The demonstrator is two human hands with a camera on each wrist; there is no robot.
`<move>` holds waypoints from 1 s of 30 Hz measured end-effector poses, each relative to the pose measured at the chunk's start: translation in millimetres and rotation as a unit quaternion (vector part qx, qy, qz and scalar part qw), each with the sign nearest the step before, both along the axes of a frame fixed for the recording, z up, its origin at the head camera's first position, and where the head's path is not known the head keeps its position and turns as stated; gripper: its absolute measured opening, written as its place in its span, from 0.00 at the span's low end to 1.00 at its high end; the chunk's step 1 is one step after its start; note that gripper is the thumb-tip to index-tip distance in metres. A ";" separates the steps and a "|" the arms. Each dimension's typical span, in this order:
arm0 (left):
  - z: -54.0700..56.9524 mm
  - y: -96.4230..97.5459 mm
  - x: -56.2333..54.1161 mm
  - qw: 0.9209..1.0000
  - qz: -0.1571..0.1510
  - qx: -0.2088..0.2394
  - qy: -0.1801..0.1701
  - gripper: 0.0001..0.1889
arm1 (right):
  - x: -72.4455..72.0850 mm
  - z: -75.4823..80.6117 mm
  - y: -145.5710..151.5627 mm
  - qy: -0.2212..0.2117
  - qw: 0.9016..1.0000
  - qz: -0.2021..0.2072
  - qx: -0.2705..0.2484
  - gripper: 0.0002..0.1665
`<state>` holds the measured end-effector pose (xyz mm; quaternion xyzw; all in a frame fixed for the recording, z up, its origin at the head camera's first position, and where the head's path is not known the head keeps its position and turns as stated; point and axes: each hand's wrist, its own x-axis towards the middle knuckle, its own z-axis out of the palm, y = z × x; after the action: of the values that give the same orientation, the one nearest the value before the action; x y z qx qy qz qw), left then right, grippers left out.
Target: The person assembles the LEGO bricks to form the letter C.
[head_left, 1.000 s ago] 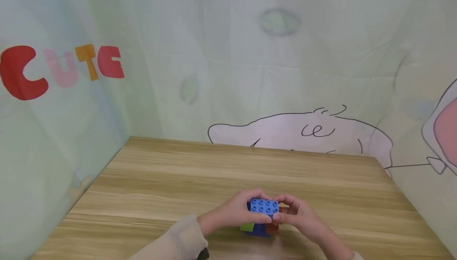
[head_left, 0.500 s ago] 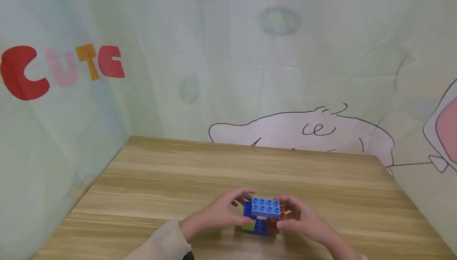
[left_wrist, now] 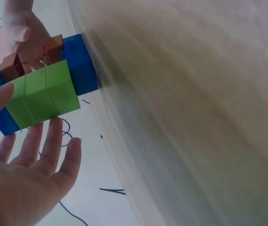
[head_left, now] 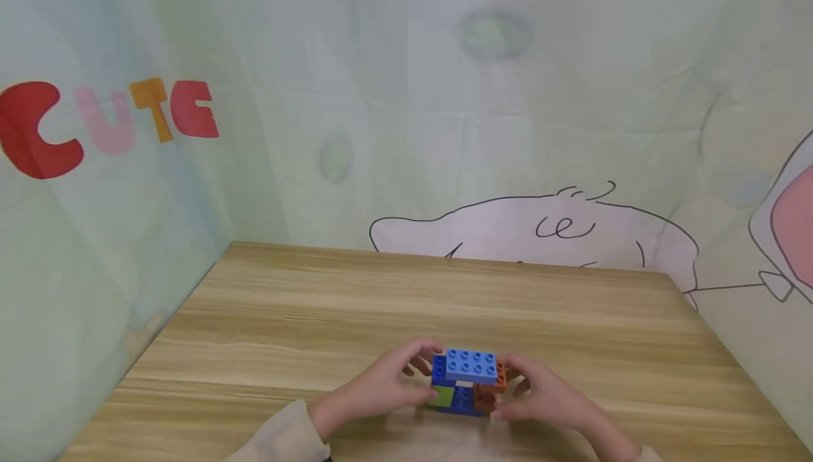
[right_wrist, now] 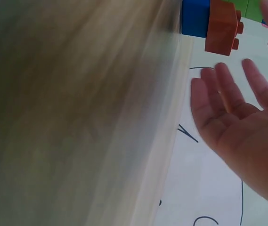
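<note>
A small toy brick structure stands on the wooden table between my hands. Its base is a dark blue brick (head_left: 464,402), with green bricks (left_wrist: 44,92) stacked on the left and brown bricks (right_wrist: 221,28) on the right. Across the top lies a light blue studded brick (head_left: 471,366), beside a dark blue brick on the green stack; a gap shows beneath it. My left hand (head_left: 394,381) curves loosely around the left side, thumb at the green bricks, fingers spread. On the other side, my right hand (head_left: 540,391) has loosely extended fingers, its thumb tip close to the lower brown brick.
The wooden table (head_left: 305,307) extends back to a pale printed curtain (head_left: 406,95). The curtain also closes off the left and right sides, with coloured letters (head_left: 152,106) at the left.
Both hands have let go of the light blue brick and drawn apart to the structure's sides. The left hand moved left and the right thumb came down. The brick stays on top.
</note>
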<state>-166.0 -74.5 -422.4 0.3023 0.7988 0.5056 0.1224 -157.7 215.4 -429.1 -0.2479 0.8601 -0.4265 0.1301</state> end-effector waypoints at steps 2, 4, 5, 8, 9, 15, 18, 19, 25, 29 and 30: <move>-0.5 0.1 -0.4 1.000 0.000 0.000 0.002 0.25 | -2.6 -0.7 1.1 -0.015 1.000 0.005 0.003 0.37; -1.1 -0.1 -0.9 1.000 -0.001 -0.001 0.003 0.23 | -5.0 -0.7 1.8 -0.031 0.999 0.007 0.007 0.37; -1.5 -0.2 -1.2 1.000 -0.001 -0.001 0.002 0.23 | -6.0 -0.6 1.8 -0.036 0.999 0.009 0.008 0.36; -2.3 -0.2 -1.5 1.000 -0.002 0.000 -0.002 0.22 | -7.4 -1.0 1.4 -0.042 0.999 0.018 0.003 0.34; -2.5 -0.2 -1.6 1.000 -0.002 0.001 -0.002 0.22 | -7.3 -1.3 1.2 -0.043 0.999 0.020 0.001 0.34; -1.8 0.3 -1.2 1.000 0.002 0.000 -0.005 0.21 | -6.8 -3.0 -0.4 -0.044 0.999 0.027 -0.010 0.28; -0.7 0.5 -1.0 1.000 0.003 0.000 -0.007 0.21 | -6.4 -3.2 -1.0 -0.045 0.999 0.025 -0.013 0.25; -0.5 0.6 -0.9 1.000 0.003 0.000 -0.008 0.21 | -6.2 -3.1 -1.0 -0.046 0.999 0.025 -0.015 0.25; 0.0 -0.7 -1.3 1.000 0.005 0.004 -0.003 0.20 | -6.1 -2.3 -1.1 -0.039 0.999 0.022 -0.008 0.25; -0.2 -2.6 -2.1 1.000 0.006 0.004 -0.004 0.20 | -6.2 -2.9 -1.5 -0.043 0.999 0.020 -0.013 0.24; -0.1 -3.1 -2.3 1.000 0.006 0.003 -0.006 0.20 | -6.3 -2.9 -1.8 -0.043 0.999 0.020 -0.015 0.24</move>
<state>-168.4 -77.6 -422.5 0.2947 0.7984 0.5105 0.1229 -164.0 213.6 -432.0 -0.2480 0.8422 -0.4467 0.1720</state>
